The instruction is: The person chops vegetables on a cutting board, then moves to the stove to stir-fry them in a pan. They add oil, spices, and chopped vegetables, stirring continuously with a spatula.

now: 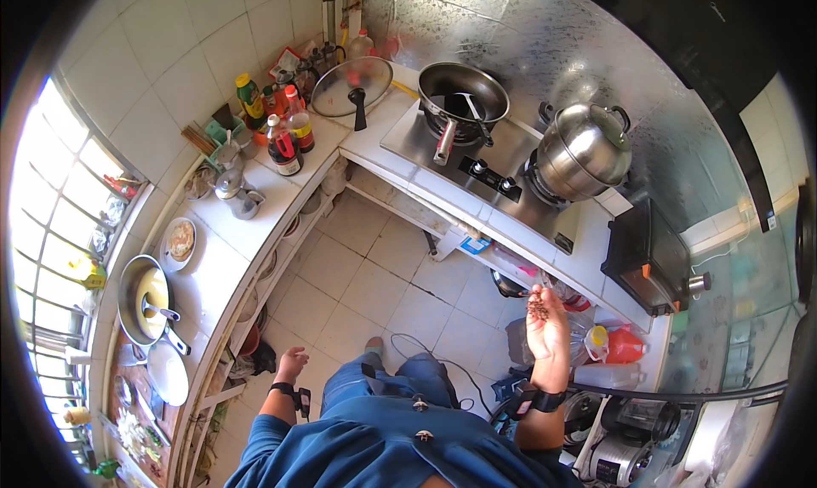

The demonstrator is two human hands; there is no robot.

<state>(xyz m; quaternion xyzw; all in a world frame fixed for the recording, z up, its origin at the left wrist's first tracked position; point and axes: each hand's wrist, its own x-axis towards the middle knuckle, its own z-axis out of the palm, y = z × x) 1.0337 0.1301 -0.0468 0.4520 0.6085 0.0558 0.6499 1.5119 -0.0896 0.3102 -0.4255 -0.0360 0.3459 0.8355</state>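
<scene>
My right hand [547, 325] is raised at the right, palm up, cupped around a small heap of reddish-brown dried spice pieces [537, 306]; their exact kind is too small to tell. Low at the left hangs my left hand [292, 364], its fingers apart and nothing seen in it. Beyond both hands, a dark frying pan [456, 79] with a spatula [475, 114] in it rests on the left burner of the gas stove [408, 134]. A lidded stainless steel pot [574, 156] stands on the right burner.
Along the left counter are sauce bottles [283, 150], a plated flatbread [181, 240], a pan of yellowish liquid [131, 296], a white plate [167, 373], and a cutting board [137, 386] with a knife and chopped white pieces. A glass lid [332, 95] leans in the corner; a black oven [654, 258] stands right.
</scene>
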